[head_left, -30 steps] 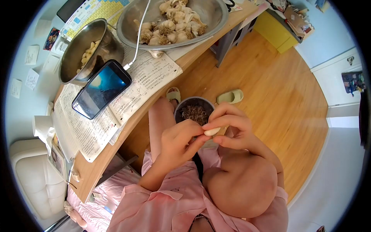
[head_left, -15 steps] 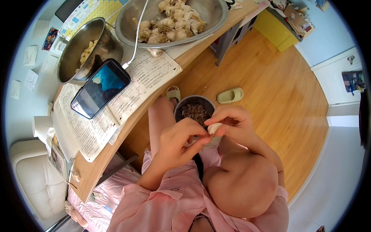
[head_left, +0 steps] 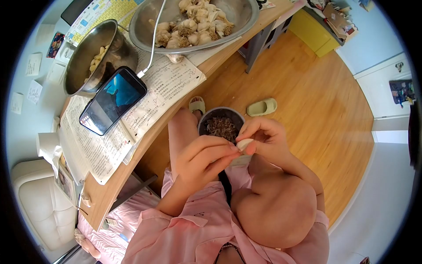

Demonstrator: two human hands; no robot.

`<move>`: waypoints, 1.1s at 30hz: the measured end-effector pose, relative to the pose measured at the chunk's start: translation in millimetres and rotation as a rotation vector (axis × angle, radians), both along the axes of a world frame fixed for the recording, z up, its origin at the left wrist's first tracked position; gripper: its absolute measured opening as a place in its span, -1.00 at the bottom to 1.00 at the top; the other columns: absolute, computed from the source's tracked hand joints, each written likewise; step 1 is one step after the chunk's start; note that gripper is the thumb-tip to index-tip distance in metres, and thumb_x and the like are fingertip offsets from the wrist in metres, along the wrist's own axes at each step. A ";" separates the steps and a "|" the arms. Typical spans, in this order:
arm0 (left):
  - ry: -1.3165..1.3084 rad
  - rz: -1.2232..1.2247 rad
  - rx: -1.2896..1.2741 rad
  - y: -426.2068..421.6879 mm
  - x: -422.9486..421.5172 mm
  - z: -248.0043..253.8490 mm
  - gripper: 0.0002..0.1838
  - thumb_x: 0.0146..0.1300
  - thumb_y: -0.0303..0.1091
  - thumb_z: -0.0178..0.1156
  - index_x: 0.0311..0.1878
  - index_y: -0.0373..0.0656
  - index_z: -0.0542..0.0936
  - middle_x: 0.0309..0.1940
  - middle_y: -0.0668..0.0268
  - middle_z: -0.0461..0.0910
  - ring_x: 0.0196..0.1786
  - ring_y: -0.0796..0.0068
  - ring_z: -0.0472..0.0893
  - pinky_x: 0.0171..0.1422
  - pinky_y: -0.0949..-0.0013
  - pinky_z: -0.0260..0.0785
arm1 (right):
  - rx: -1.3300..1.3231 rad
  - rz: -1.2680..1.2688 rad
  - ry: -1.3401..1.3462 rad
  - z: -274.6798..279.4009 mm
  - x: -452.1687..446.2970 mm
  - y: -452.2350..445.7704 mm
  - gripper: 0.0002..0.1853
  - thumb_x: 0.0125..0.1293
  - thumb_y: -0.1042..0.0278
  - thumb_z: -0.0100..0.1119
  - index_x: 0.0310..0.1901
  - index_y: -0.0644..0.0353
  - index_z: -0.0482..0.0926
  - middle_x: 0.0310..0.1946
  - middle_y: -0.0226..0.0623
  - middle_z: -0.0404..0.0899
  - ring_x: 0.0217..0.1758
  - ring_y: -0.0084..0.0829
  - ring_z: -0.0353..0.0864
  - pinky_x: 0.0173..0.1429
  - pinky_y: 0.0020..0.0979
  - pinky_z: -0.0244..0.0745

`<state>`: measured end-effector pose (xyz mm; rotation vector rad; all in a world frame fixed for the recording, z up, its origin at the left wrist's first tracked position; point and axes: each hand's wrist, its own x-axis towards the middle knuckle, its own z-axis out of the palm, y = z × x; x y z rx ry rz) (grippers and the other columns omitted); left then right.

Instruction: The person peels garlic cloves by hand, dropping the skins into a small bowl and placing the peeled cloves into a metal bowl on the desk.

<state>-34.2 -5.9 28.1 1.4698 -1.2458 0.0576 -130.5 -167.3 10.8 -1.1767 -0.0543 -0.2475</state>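
Note:
A pale garlic clove (head_left: 245,143) is pinched between the thumb and fingers of my right hand (head_left: 266,137), above my lap. My left hand (head_left: 203,159) is closed in a pinch, its fingertips meeting at the clove's lower left end. Whether a bit of skin is caught between them is too small to make out. Just beyond both hands stands a dark bucket (head_left: 241,118) with brownish garlic peelings (head_left: 221,128) inside.
On the desk (head_left: 160,137) to the left are a large metal basin (head_left: 246,26) of garlic bulbs (head_left: 200,26), a steel pot (head_left: 77,72) with peeled cloves (head_left: 99,57), a plugged-in phone (head_left: 115,99) and printed papers (head_left: 176,79). A green slipper (head_left: 261,107) lies on the floor.
My left fingers have straightened and pressed together against the clove's end. The clove has tilted flatter in my right hand.

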 end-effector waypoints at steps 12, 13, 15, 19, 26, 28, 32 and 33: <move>-0.036 -0.015 -0.028 -4.3 1.1 -3.0 -0.74 -0.12 -0.57 0.38 -0.30 -0.25 0.57 -0.35 0.24 0.52 -0.35 0.35 0.55 -0.35 0.41 0.42 | 0.080 0.069 0.047 -2.4 0.5 -1.6 -0.87 0.17 0.64 0.18 -0.23 0.37 0.50 -0.33 -0.25 0.57 -0.28 -0.51 0.61 -0.15 -0.52 0.54; -0.044 -0.011 -0.028 -4.2 1.1 -3.3 -0.75 -0.12 -0.57 0.38 -0.30 -0.24 0.58 -0.35 0.24 0.52 -0.36 0.35 0.55 -0.36 0.41 0.42 | 0.076 0.072 0.049 -2.2 0.6 -1.6 -0.87 0.17 0.64 0.18 -0.23 0.37 0.50 -0.33 -0.25 0.57 -0.28 -0.51 0.61 -0.16 -0.52 0.54; -0.052 -0.011 -0.028 -4.0 1.3 -5.6 -0.75 -0.12 -0.56 0.38 -0.31 -0.24 0.58 -0.36 0.24 0.52 -0.37 0.34 0.54 -0.36 0.40 0.41 | 0.088 0.073 0.058 -1.9 0.7 -1.5 -0.88 0.17 0.63 0.18 -0.24 0.36 0.50 -0.35 -0.26 0.57 -0.29 -0.52 0.61 -0.17 -0.53 0.53; -0.074 0.000 -0.031 -4.4 1.1 -8.7 -0.75 -0.13 -0.55 0.37 -0.32 -0.23 0.57 -0.37 0.24 0.51 -0.38 0.33 0.54 -0.37 0.39 0.40 | 0.094 0.077 0.109 -0.1 0.0 -1.4 -0.90 0.19 0.60 0.19 -0.27 0.35 0.51 -0.37 -0.28 0.58 -0.31 -0.54 0.60 -0.20 -0.55 0.52; -0.067 -0.001 -0.014 -5.7 1.5 -7.4 -0.76 -0.14 -0.55 0.37 -0.33 -0.22 0.57 -0.36 0.26 0.50 -0.39 0.33 0.52 -0.38 0.39 0.38 | 0.145 0.094 0.141 0.1 1.4 -0.1 -0.92 0.20 0.56 0.20 -0.29 0.34 0.51 -0.41 -0.31 0.58 -0.34 -0.55 0.60 -0.22 -0.56 0.51; -0.070 -0.003 -0.006 -5.9 2.1 -7.1 -0.76 -0.14 -0.55 0.37 -0.34 -0.22 0.57 -0.37 0.26 0.50 -0.39 0.33 0.52 -0.37 0.39 0.38 | 0.148 0.095 0.152 -0.3 1.5 -0.1 -0.92 0.21 0.55 0.19 -0.30 0.33 0.51 -0.41 -0.31 0.58 -0.35 -0.55 0.60 -0.23 -0.56 0.51; -0.048 -0.016 0.012 -6.5 2.1 -6.0 -0.79 -0.10 -0.57 0.33 -0.34 -0.22 0.55 -0.36 0.26 0.48 -0.37 0.31 0.52 -0.34 0.37 0.38 | 0.178 0.119 0.165 -1.8 2.1 -0.6 -0.91 0.22 0.51 0.19 -0.30 0.33 0.50 -0.41 -0.31 0.59 -0.35 -0.55 0.60 -0.23 -0.56 0.52; -0.048 -0.021 0.019 -6.8 2.5 -5.7 -0.79 -0.08 -0.58 0.32 -0.34 -0.22 0.54 -0.36 0.25 0.48 -0.36 0.30 0.51 -0.32 0.36 0.38 | 0.181 0.125 0.166 -2.4 2.3 -1.0 -0.91 0.22 0.50 0.19 -0.31 0.32 0.50 -0.41 -0.31 0.59 -0.35 -0.55 0.61 -0.23 -0.56 0.52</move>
